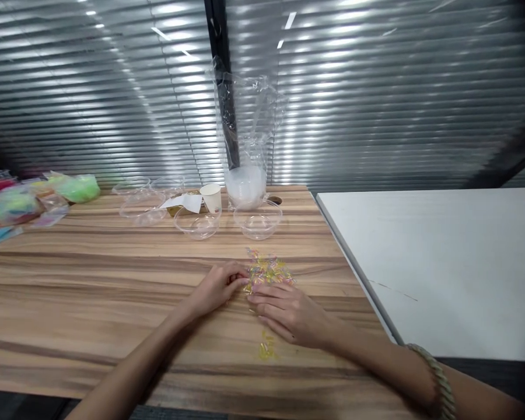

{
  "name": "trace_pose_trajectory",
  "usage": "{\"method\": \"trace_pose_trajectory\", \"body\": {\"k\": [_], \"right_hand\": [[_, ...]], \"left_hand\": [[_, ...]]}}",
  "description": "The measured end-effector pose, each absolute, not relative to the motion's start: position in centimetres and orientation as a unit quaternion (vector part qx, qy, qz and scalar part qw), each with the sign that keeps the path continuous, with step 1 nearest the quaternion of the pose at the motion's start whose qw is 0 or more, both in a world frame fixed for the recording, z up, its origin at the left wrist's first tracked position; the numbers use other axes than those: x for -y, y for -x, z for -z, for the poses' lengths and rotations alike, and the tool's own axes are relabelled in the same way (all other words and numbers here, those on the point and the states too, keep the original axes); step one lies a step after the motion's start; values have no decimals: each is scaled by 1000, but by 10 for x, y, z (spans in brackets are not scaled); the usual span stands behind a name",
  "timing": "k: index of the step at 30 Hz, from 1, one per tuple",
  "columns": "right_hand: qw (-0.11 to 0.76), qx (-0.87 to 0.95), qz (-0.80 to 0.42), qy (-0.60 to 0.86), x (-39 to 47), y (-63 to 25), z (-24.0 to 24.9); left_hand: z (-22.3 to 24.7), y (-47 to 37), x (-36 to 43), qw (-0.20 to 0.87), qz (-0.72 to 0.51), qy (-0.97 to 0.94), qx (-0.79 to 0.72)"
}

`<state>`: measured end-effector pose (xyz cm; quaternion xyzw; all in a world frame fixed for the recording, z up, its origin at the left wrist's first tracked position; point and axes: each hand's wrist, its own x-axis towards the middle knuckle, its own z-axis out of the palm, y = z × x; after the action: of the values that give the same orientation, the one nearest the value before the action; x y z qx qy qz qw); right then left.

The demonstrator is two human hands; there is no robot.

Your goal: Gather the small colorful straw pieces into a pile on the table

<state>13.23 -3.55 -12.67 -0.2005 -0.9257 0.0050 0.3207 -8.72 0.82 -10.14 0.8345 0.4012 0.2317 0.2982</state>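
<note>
The coloured pile [269, 269] is partly hidden nearside by the right hand [291, 312] and touched leftward by the left hand [221, 284], neither grip's closure being discernible.

On the wood-grain table [91, 303], small coloured pieces [269, 271] lie towards the right edge, yellow pieces [266, 348] nearer the front; clear bowls [258, 221], paper cup [210, 198], clear bag [246, 185] near the back edge, packets [76, 188] back left

Braided olive-beige wristband [437, 379], bare hands [295, 315].
</note>
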Motion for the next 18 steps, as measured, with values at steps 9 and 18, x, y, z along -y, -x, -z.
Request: {"method": "trace_pose_trajectory", "body": {"k": [9,18], "right_hand": [[315,910,8,268,37,-134,132],[283,918,-14,277,35,-131,125]], "left_hand": [[112,88,-18,347,-220,-805,-427],[107,89,-25,344,-239,-794,-441]]}}
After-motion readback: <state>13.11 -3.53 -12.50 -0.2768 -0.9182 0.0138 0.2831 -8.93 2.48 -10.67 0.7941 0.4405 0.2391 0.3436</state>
